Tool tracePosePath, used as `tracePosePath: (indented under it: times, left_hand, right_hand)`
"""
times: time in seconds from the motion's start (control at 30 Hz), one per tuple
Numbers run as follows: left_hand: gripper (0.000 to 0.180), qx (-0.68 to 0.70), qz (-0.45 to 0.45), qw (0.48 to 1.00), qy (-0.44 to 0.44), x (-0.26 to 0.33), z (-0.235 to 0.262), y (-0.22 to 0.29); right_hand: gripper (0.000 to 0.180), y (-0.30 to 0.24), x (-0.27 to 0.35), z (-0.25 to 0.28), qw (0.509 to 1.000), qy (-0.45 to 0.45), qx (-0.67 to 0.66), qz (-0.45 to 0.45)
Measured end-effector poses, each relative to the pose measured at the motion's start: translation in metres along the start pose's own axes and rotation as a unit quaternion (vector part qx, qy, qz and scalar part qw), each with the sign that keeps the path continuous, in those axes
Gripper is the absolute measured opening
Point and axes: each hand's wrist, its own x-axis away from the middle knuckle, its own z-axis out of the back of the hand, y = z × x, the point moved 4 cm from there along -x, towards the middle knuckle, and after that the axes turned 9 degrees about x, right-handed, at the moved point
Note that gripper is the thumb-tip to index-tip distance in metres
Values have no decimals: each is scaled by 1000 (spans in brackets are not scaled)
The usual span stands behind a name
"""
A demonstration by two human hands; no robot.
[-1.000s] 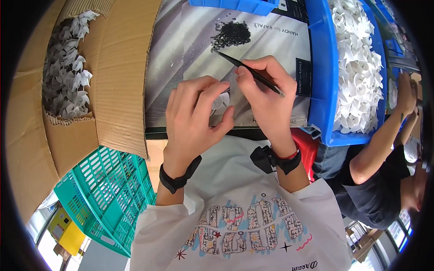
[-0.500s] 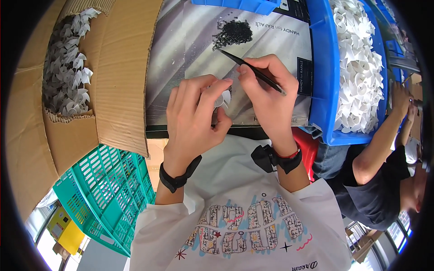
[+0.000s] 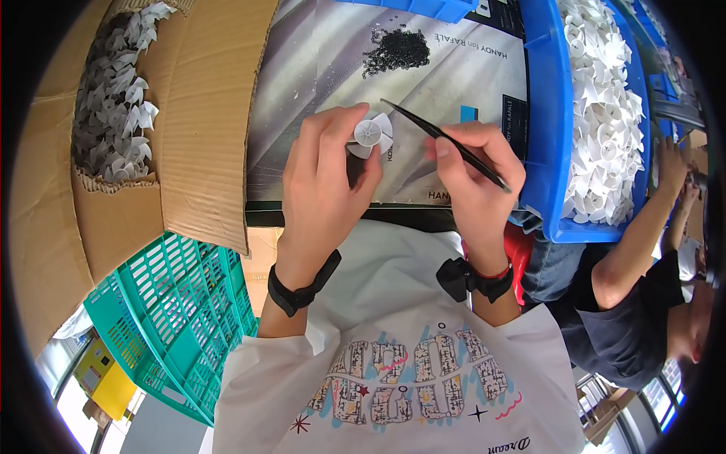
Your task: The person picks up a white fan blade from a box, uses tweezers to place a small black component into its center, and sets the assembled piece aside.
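Between the thumb and fingers of my left hand (image 3: 324,163) is a small white fan blade (image 3: 368,134), its round hub facing up. My right hand (image 3: 480,163) grips a pair of black tweezers (image 3: 454,144), slanting up and left. Their tip lies just beyond the blade's upper edge, apart from it. Whether the tip carries anything is too small to make out. A pile of tiny black rings (image 3: 401,51) lies on the printed work surface (image 3: 318,83), farther off than both hands.
On the right, a blue bin (image 3: 546,144) holds many white fan blades (image 3: 605,129). At left, an open cardboard box (image 3: 204,129) contains more. Beneath it stands a green slatted crate (image 3: 178,318). A blue tray (image 3: 431,7) sits at the far edge. A co-worker's arm (image 3: 631,234) is at right.
My right hand has drawn back from the black rings, down and to the right, bringing the tweezers' tip closer to the fan blade. My left hand has turned, showing more of the blade.
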Motion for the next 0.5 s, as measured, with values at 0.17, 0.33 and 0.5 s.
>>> tracePosePath:
  times: [0.17,0.33,0.5]
  left_hand:
    - [54,12,11,1000,12,-3,-1,-1]
    - [50,-1,1,1000,12,-5,1,2]
    - [36,-4,9,1000,6,-3,1,1]
  right_hand:
    - [12,1,11,7,999,-29,-3,17]
    - [16,0,11,4,994,-72,61,62]
    - [18,-1,10,4,991,-78,68,85]
